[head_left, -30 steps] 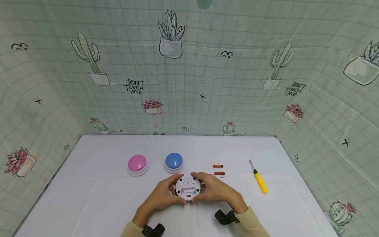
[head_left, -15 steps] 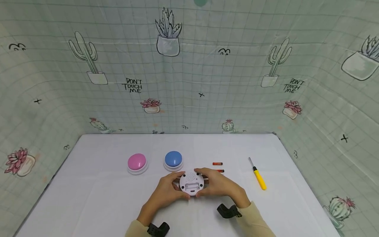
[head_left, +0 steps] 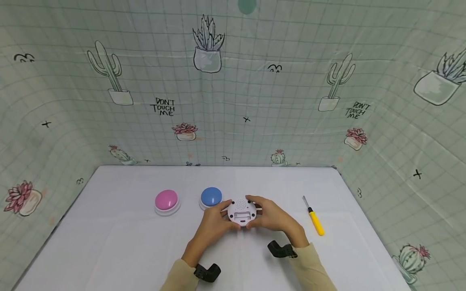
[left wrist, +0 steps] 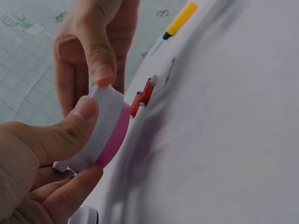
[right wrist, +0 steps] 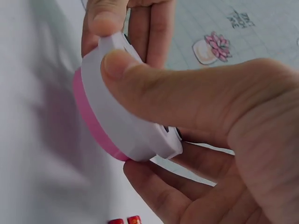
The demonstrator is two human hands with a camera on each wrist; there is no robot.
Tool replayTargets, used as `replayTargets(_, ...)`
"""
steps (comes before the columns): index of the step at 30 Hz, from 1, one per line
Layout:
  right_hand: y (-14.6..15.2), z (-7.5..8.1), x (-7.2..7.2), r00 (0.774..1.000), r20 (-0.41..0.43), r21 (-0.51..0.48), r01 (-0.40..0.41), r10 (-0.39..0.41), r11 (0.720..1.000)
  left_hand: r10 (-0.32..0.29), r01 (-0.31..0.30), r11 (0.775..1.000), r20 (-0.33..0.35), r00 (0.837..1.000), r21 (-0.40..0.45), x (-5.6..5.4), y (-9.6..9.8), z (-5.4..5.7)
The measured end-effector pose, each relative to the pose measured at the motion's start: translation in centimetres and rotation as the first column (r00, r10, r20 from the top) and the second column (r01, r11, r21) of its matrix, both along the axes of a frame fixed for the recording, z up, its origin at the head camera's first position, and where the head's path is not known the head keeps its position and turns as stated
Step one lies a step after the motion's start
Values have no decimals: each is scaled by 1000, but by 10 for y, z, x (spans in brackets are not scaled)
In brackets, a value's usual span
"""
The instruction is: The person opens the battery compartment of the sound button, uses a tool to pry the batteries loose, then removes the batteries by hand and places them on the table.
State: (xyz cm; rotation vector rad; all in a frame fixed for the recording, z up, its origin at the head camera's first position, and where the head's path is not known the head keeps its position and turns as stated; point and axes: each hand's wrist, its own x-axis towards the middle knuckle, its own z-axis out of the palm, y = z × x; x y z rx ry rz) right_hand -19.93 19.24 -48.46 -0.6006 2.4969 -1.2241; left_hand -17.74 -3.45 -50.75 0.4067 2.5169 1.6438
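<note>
A round sound button (head_left: 242, 205), white with a pink dome (left wrist: 114, 135), is held above the table with its underside up. That underside shows speaker holes, dark rubber feet and an uncovered battery compartment (head_left: 242, 215) with no battery in it. My left hand (head_left: 215, 221) grips its left edge between thumb and fingers. On the opposite edge, my right hand (head_left: 274, 217) grips it the same way. Two red batteries (left wrist: 146, 92) lie on the table beyond it in the left wrist view; the right hand hides them from the head view.
At the left on the white table (head_left: 120, 242) stands another pink-domed button (head_left: 166, 200). A blue-domed button (head_left: 211, 197) is just behind my left hand. A yellow-handled screwdriver (head_left: 316, 223) lies to the right. Patterned cloth (head_left: 225, 93) surrounds the table's back and sides.
Both hands have carried the button away from the body and slightly right, their grip unchanged. The batteries, visible before in the head view, are now behind the right hand.
</note>
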Motion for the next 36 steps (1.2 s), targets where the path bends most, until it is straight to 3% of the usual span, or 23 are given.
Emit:
replayTargets(6,-3,-1,-10,997,-44,37,63,-62,997,25,-25,996,-9,1000,-88,-11,8,11)
replayTargets(13,-5,-5,-20,992,-52,26,116,-115,993,44,-48,975,-23,999,-217,-26,15,20)
replayTargets(19,-7,-12,-23,990,-21,3,140,-139,990,43,-44,969,-12,999,-245,-30,18,19)
replayTargets(29,-4,-16,-24,992,-49,2,117,-117,993,37,-40,962,-16,999,-269,-31,20,15)
replayTargets(36,-1,-14,-24,993,-31,-28,114,-115,993,22,-37,964,-59,998,-264,-30,22,15)
